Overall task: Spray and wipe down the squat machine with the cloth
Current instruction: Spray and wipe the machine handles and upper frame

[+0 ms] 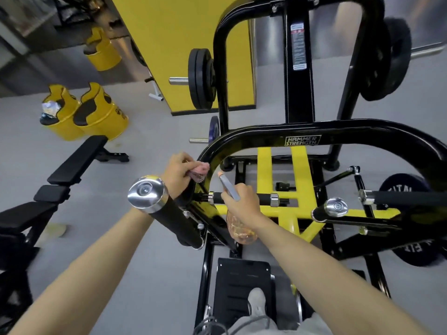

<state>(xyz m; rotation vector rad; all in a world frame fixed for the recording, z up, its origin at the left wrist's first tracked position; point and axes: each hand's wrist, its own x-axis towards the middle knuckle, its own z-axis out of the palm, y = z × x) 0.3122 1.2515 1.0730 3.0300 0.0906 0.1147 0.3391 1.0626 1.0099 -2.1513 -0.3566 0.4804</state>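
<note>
The squat machine [343, 131] is a black tubular frame with yellow inner bars and chrome-capped black handles. My left hand [177, 171] grips a bunched pink cloth [200, 170] and holds it against the left bend of the curved black bar. My right hand [242, 204] holds a clear spray bottle [240, 229] with orange-tinted liquid; its grey nozzle head [228, 186] points up toward that same bend. A chrome-capped handle [147, 193] crosses in front of my left wrist.
A black adjustable bench [72, 165] stands to the left. Two yellow drum seats [84, 114] sit on the grey floor beyond it. Weight plates hang on the machine's pegs [200, 79] and at right [401, 187]. My shoe rests on the black footplate [239, 284].
</note>
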